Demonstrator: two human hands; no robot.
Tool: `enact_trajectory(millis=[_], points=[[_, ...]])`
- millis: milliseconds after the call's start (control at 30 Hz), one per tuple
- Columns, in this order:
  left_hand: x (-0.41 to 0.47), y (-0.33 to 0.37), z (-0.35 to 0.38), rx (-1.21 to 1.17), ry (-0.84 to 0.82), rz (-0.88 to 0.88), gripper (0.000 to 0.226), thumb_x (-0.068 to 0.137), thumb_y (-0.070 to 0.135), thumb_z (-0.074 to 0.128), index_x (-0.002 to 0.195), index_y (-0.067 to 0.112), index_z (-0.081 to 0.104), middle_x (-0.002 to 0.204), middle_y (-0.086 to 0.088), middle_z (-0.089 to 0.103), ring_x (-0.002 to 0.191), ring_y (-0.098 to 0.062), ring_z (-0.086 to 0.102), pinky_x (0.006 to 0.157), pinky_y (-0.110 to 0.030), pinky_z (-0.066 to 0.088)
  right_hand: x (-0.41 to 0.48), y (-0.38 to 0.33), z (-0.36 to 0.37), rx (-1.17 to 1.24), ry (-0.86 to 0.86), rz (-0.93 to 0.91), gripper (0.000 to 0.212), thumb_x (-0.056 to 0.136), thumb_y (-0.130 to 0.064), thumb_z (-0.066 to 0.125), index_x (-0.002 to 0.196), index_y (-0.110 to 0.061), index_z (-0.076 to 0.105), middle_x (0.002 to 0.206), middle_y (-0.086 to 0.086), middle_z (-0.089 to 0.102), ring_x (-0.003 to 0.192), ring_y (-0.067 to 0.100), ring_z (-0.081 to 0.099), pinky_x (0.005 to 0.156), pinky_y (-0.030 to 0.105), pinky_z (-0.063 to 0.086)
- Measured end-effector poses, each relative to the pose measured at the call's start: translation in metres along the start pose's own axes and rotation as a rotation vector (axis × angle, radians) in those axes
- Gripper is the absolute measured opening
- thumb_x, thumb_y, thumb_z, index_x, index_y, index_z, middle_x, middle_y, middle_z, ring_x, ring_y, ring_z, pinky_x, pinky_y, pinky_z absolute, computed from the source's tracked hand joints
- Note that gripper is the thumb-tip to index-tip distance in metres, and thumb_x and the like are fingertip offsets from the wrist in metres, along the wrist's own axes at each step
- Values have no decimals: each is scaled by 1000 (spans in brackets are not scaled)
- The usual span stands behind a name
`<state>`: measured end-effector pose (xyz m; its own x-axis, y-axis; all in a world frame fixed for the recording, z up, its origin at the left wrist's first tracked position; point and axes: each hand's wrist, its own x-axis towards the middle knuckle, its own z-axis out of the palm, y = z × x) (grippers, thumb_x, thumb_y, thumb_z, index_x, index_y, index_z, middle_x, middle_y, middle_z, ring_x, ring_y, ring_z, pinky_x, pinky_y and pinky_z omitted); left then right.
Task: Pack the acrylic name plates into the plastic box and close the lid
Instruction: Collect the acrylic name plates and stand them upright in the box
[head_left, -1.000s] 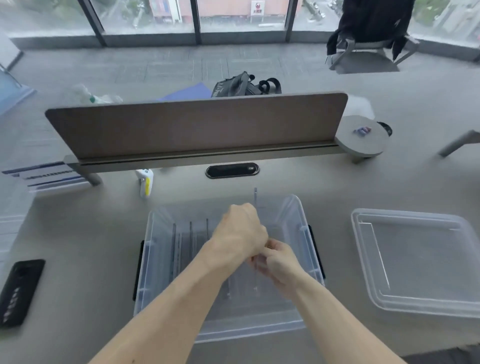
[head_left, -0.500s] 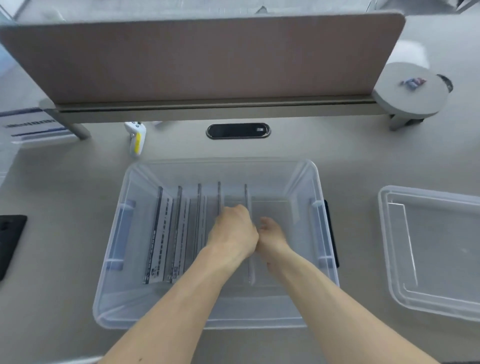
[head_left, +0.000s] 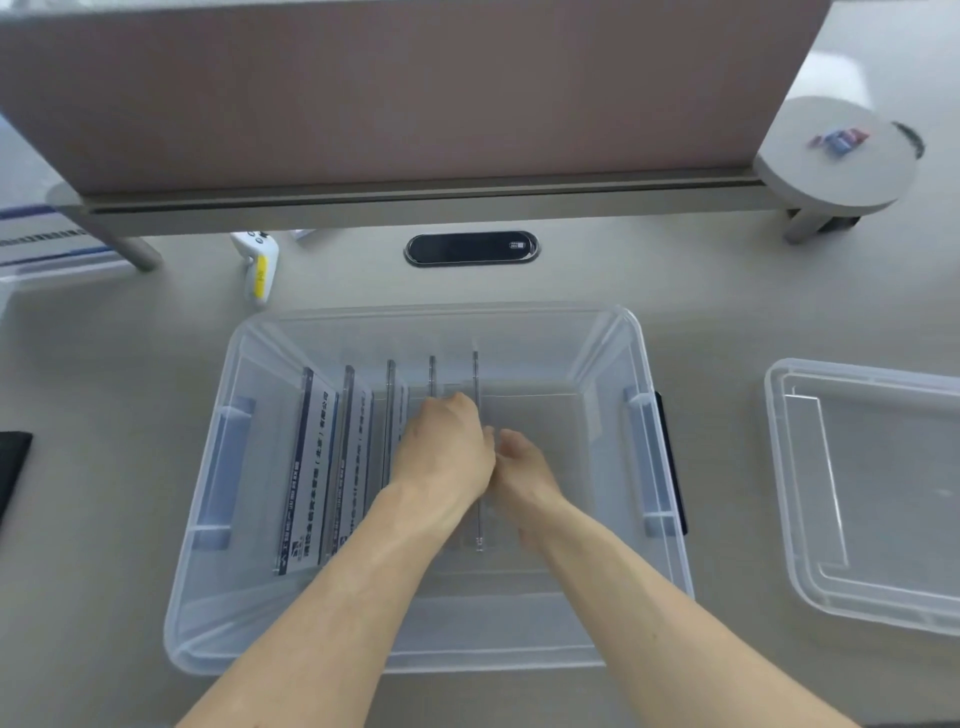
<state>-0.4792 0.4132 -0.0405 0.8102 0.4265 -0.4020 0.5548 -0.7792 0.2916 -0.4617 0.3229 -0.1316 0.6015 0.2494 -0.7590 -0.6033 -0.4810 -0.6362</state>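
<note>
Head view, looking down at a grey surface (head_left: 727, 291) with a clear plastic box (head_left: 208, 597) in the middle as the landmark. Far left of the box, at the picture's edge: a dark flat object (head_left: 13, 467), only partly in frame. Beyond the box's far-left corner: a small white and yellow device (head_left: 258, 265), lying close to the rim but not touching it. Straight beyond the box: a black oval insert (head_left: 471, 248) set into the surface, and behind that a long brown divider panel (head_left: 389, 88) on a grey rail.

Inside the box, left half: acrylic name plates (head_left: 317, 467) standing on edge in a row, the leftmost ones showing printed text, the ones nearer the box's centre seen only as thin clear edges. At the box's centre: left hand (head_left: 444, 452) curled, fingers closed toward the rightmost plate (head_left: 476, 374); right hand (head_left: 524, 467) just on the other side of that same plate, fingers bent toward it. Both hands meeting at this plate, apparently pinching it, though the exact grip cannot be told from above. Right half of the box: bare floor, no plates.

Right of the box, well apart from it: the clear lid (head_left: 810, 571), lying flat with its inner side up. Beyond the box's far-right corner: a round grey stand (head_left: 831, 176) with small blue and red items (head_left: 839, 139) on top.
</note>
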Motion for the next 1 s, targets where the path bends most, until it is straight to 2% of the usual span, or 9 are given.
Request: enact_trajectory(millis=[100, 233, 400, 500, 567, 633, 733, 833, 1000], points=[[0, 2, -1, -3, -10, 8, 25, 102, 31, 57, 86, 12, 53, 69, -1, 50, 81, -28, 69, 67, -34, 55, 1, 1, 3, 8, 23, -9, 92, 71, -65, 48, 150, -18, 40, 153, 2, 50, 138, 25, 50, 110, 48, 46], [0, 1, 2, 43, -28, -2, 22, 101, 27, 58, 86, 11, 57, 64, 1, 48, 71, -24, 65, 62, -31, 54, -2, 4, 6, -27, 39, -16, 83, 74, -57, 44, 147, -18, 45, 150, 4, 53, 133, 26, 55, 106, 47, 50], [-2, 2, -1, 23, -43, -5, 26, 101, 32, 59, 86, 10, 58, 71, -4, 55, 82, -28, 72, 64, -32, 53, -11, 0, 3, -43, 31, -7, 73, 88, -49, 47, 152, -16, 40, 155, 2, 47, 138, 23, 49, 111, 45, 45], [-7, -2, -12, -62, -34, -38, 39, 98, 43, 59, 79, 8, 60, 67, -12, 59, 74, -31, 71, 56, -31, 47, -22, -5, -2, -49, 49, -29, 62, 99, -39, 46, 155, -15, 33, 160, 0, 37, 144, 23, 42, 113, 39, 40], [-10, -10, -27, -142, -17, -61, 48, 96, 47, 58, 75, 5, 64, 64, -12, 64, 65, -28, 69, 55, -32, 52, -34, -14, -10, -44, 106, -68, 56, 104, -32, 43, 156, -15, 31, 158, 2, 38, 142, 24, 43, 106, 31, 39], [-17, -20, -49, -240, -7, -76, 44, 96, 49, 57, 83, 10, 71, 70, -5, 72, 71, -23, 71, 68, -36, 60, -51, -32, -19, -11, 172, -137, 51, 105, -30, 43, 153, -12, 36, 153, 6, 46, 139, 25, 46, 100, 27, 36], [-29, -35, -88, -336, 33, -53, 33, 96, 48, 58, 99, 18, 72, 77, 8, 71, 83, -18, 71, 80, -34, 58, -78, -78, -23, 32, 227, -257, 47, 105, -32, 44, 147, -12, 43, 144, 6, 54, 125, 20, 53, 97, 24, 34], [-39, -48, -128, -463, 92, -49, 32, 95, 44, 61, 117, 22, 66, 87, 10, 71, 83, -17, 73, 77, -39, 62, -105, -132, -13, 43, 237, -373, 46, 104, -36, 46, 145, -16, 46, 140, 2, 56, 110, 11, 51, 95, 25, 36], [-48, -81, -199, -608, 204, -57, 36, 93, 36, 69, 125, 19, 64, 100, 3, 75, 83, -20, 77, 71, -45, 65, -139, -208, 32, 42, 133, -516, 44, 100, -35, 54, 141, -18, 48, 134, 3, 57, 110, 14, 56, 90, 26, 38]])
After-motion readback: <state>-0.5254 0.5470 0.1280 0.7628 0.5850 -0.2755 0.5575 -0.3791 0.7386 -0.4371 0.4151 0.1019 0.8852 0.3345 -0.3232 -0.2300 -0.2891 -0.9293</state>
